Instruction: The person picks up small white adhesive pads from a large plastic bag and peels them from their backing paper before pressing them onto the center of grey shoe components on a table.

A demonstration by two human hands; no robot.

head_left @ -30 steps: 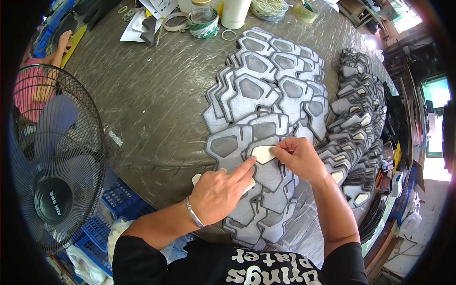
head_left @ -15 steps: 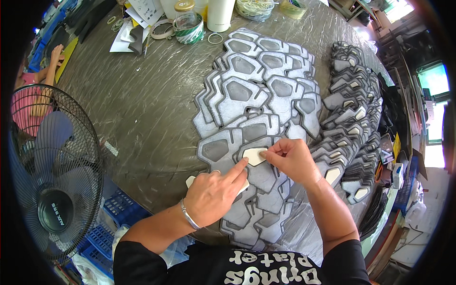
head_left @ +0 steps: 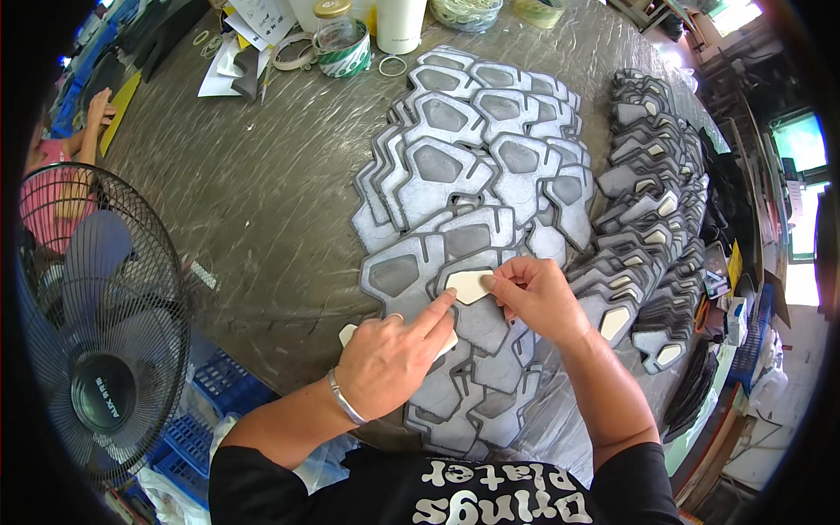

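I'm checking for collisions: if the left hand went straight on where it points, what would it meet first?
Likely the cream piece touched by the right hand, just ahead of the left hand; any contact is unclear.

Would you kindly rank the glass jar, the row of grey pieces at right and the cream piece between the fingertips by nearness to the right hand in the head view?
1. Cream piece: touching the right hand.
2. Row of grey pieces: to the right.
3. Glass jar: farther up, leftward.
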